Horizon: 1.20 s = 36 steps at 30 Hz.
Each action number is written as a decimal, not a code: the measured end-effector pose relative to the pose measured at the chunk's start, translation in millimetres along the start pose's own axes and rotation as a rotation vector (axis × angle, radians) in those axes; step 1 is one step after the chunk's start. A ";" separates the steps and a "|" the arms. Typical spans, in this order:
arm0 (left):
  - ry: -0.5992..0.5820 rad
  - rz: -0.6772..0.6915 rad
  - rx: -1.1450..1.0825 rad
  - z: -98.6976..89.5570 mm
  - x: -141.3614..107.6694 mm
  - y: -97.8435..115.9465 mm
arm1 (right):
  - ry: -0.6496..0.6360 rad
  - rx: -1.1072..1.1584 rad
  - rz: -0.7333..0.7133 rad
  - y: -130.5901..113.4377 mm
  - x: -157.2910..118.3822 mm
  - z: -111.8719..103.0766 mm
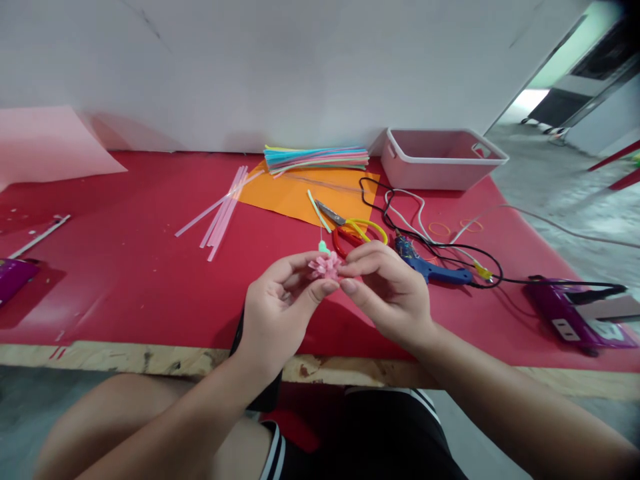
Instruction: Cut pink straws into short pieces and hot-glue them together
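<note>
Between my two hands, above the red tabletop, is a small pink flower of folded strips (325, 265). My left hand (280, 303) is closed on its left side with thumb and fingers. From the right, my right hand (387, 287) pinches the flower's edge between thumb and forefinger. A light green piece (324, 248) with a thin stem sticks up just behind the flower; whether it is joined to it I cannot tell. Beyond my hands lie scissors (361, 230) with red and yellow handles and a pale green straw strip (319, 211).
Pink strips (225, 213) lie left of an orange sheet (300, 197), with a bundle of coloured straws (317, 160) behind. To the right are a blue glue gun (435, 267), tangled cables, a pink bin (440, 170) and a purple box (565, 313). A wooden edge (150, 357) borders the table.
</note>
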<state>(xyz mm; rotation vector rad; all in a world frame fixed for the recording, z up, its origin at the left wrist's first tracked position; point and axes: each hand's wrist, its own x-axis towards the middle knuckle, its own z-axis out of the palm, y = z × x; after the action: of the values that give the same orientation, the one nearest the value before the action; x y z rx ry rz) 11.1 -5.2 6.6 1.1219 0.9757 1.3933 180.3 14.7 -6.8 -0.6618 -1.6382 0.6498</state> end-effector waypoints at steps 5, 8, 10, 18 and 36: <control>-0.057 0.072 0.109 -2.3 -3.3 1.3 | 0.012 0.376 0.383 8.0 2.6 0.5; -0.057 0.088 0.146 -4.6 -4.1 2.2 | -0.032 0.492 0.496 12.6 3.7 -0.8; -0.055 0.080 0.151 -5.5 -4.0 2.5 | -0.048 0.490 0.494 13.1 4.7 -2.4; -0.045 0.062 0.208 -4.7 -4.0 3.7 | -0.080 0.370 0.367 8.0 9.1 -5.1; -0.085 -0.066 0.080 -3.3 2.3 5.0 | -0.087 0.491 0.551 13.9 8.2 -6.7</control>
<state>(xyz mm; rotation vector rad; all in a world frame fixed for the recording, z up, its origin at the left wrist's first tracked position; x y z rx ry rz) 6.7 -3.5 11.0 1.1883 1.0060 1.2526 186.7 30.6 -10.4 -0.7244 -1.2916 1.4418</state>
